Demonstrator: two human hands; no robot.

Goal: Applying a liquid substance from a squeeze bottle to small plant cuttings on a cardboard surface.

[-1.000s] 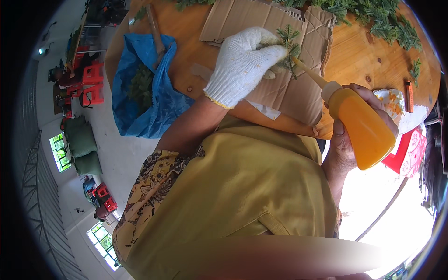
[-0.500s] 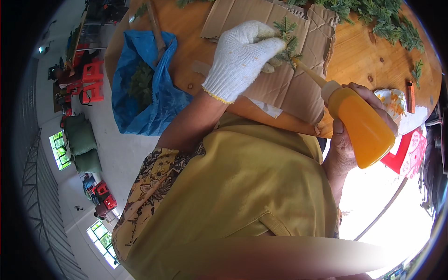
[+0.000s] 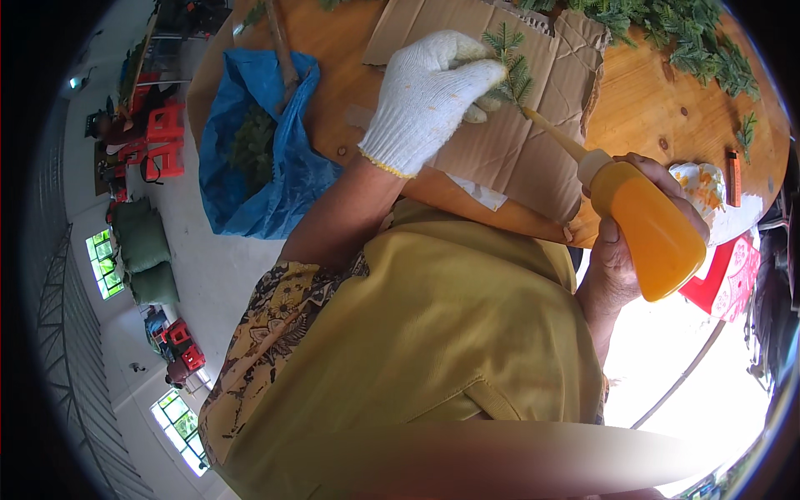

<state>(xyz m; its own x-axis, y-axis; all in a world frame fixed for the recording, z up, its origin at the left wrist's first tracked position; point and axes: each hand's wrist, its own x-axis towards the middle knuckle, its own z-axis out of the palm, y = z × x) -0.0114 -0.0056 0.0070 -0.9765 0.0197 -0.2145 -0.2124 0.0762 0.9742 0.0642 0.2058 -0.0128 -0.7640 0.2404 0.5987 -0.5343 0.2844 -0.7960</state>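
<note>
My left hand (image 3: 433, 92), in a white knitted glove, pinches a small green fir sprig (image 3: 514, 68) between thumb and fingers. Bare, my right hand (image 3: 658, 196) is wrapped round a squeeze bottle (image 3: 646, 221) of orange liquid. The bottle tilts up to the left, and its long tapered nozzle tip meets or nearly meets the sprig's lower end. Whether liquid comes out is too small to tell. Beneath both hands lies a creased sheet of brown cardboard (image 3: 533, 158).
The wooden table (image 3: 633, 108) carries a heap of green sprigs (image 3: 700, 46) at the far right. A loose sprig (image 3: 746, 133), an orange box cutter (image 3: 733, 177) and a stained white wad (image 3: 700, 185) lie at right. A blue plastic bag (image 3: 242, 179) with greenery hangs at the left edge.
My left hand has shifted slightly left and up with the sprig, turning it a little. The nozzle now sits at the sprig's lower end. The right hand has barely moved.
</note>
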